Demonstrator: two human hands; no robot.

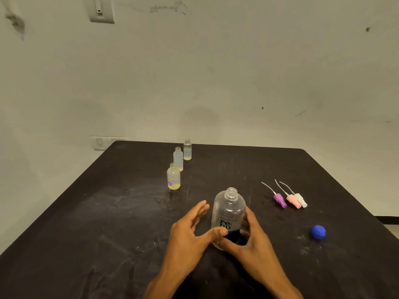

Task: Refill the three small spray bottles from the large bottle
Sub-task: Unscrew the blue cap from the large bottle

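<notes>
Head view: right hand (248,236) fingers wrap the uncapped large bottle (229,214); left hand (190,229) fingers spread wide, thumb touching. Lift steadily, upright.

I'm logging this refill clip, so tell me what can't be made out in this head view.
- Large bottle: lower body hidden by right hand and left hand; small label print blurred.
- Farthest small bottle: too small to judge its liquid level.
- Both forearms: cut off by the bottom edge.
</notes>
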